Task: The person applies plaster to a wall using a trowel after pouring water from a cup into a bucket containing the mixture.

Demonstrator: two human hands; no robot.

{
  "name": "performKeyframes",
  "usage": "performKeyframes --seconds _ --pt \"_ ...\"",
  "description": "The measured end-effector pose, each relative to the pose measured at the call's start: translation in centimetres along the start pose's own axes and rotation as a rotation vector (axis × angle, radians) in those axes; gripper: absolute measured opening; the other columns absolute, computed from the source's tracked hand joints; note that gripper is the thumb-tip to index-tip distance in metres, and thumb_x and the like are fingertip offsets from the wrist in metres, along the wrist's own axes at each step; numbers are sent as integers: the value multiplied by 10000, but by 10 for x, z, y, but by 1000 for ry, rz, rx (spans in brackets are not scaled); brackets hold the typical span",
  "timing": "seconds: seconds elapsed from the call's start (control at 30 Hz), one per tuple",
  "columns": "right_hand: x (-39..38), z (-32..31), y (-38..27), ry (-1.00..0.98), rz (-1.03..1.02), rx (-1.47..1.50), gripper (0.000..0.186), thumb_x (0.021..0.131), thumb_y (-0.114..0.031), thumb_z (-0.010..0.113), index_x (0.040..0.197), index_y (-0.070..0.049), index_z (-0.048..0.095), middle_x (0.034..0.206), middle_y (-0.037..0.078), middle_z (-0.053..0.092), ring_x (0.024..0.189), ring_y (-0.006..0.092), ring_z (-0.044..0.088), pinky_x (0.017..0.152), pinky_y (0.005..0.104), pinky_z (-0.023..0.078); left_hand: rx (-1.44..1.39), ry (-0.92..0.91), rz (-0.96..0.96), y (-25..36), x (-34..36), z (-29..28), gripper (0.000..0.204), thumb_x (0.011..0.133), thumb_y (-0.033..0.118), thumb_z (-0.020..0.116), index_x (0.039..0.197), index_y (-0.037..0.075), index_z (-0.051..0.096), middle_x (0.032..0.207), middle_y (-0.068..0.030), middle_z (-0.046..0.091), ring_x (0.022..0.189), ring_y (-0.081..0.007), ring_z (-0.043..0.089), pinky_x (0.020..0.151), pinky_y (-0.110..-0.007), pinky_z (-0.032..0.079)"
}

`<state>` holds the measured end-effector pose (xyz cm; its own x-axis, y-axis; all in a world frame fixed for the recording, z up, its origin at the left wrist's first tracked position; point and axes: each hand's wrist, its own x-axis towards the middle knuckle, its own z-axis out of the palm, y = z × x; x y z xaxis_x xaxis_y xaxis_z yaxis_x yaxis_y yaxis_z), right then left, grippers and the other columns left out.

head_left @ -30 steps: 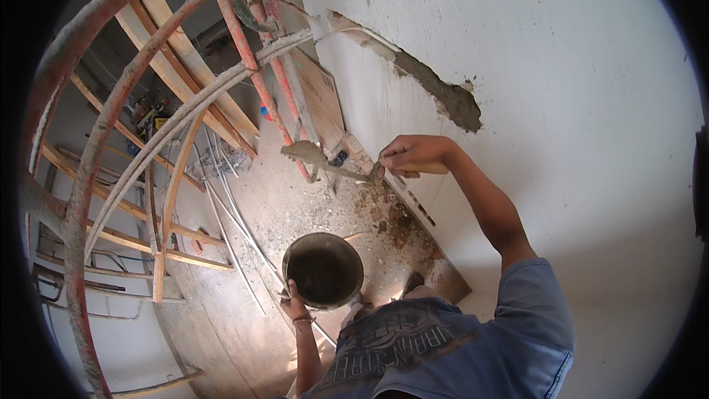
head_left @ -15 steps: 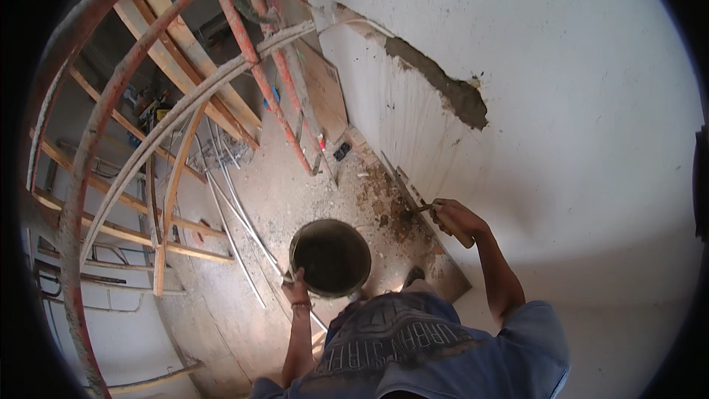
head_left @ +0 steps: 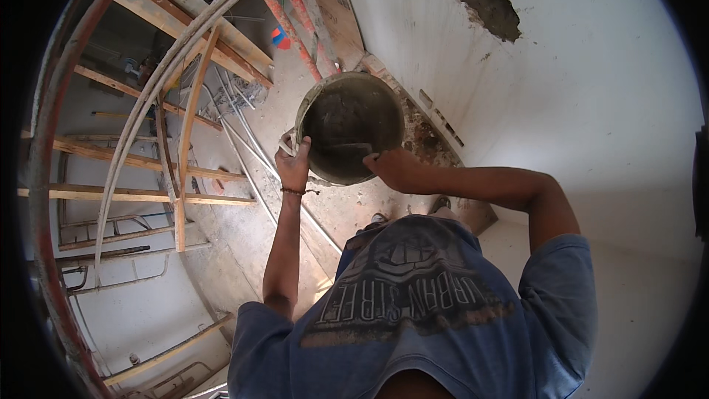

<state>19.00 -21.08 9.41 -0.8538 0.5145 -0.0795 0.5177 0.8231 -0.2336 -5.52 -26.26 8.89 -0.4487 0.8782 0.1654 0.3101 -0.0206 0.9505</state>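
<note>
A round bucket, grey with mortar and dark inside, is in front of me. My left hand is closed on its left edge, with the thumb over the rim and a pale handle piece beside the fingers. My right hand reaches over the near right rim, its fingers closed round a trowel. The trowel's blade is down inside the bucket and hard to make out in the dark; my fist covers its handle. How much mortar the bucket holds I cannot tell.
On the right, a white wall carries a long grey mortar patch. Red scaffold poles and timber beams fill the left. Pale pipes and rubble lie on the floor.
My right hand has brought the trowel from near the wall leftward into the bucket. My left hand still grips the bucket, which appears higher and larger in view. The view has shifted.
</note>
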Motion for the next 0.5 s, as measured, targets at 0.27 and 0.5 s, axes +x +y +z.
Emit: performKeyframes --seconds 0.27,0.5 --pt "35 24 50 68 25 -162 203 797 -98 565 983 -18 559 752 158 647 752 320 676 643 398 542 -77 75 109 4 15 29 308 817 115 665 1053 -67 585 860 -69 656 802 -110 567 743 -264 455" --pt "77 17 31 90 242 7 193 797 -91 552 980 -31 561 792 176 657 759 326 676 658 418 542 89 103 120 -15 8 46 283 802 39 613 1064 -64 582 954 -135 664 866 -193 629 788 -305 487"
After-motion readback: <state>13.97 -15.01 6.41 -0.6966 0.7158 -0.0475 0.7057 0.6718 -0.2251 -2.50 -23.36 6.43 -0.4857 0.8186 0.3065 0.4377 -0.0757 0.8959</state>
